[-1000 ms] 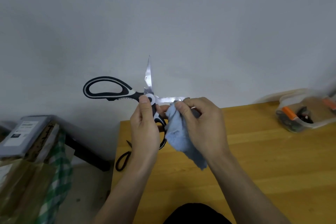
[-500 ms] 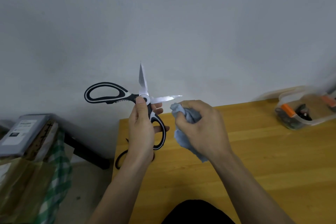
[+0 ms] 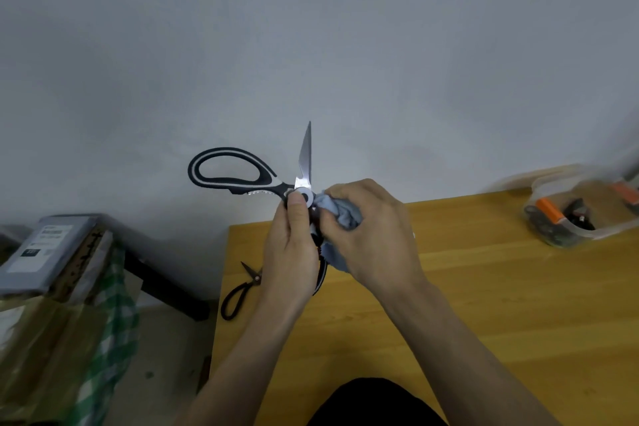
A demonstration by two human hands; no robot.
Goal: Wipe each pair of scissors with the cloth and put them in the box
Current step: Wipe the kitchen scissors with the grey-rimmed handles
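My left hand [image 3: 292,252] grips a pair of black-and-white kitchen scissors [image 3: 238,173] at the pivot, blades spread wide, held up above the table's left end. One blade points straight up; the other is hidden inside the light blue cloth [image 3: 340,214]. My right hand [image 3: 370,228] grips that bunched cloth against the covered blade, right beside the pivot. A small black pair of scissors [image 3: 242,290] lies on the wooden table [image 3: 484,287] near its left edge. A clear plastic box [image 3: 574,214] holding orange-handled items stands at the table's far right.
Left of the table, below its level, are a grey box [image 3: 38,249], cardboard and green checked cloth [image 3: 110,322]. A plain grey wall rises behind the table. The table's left edge lies just under my left hand.
My right hand had drawn the cloth off the sideways blade half a second ago; now it has moved back left and wraps the cloth over that blade at the pivot.
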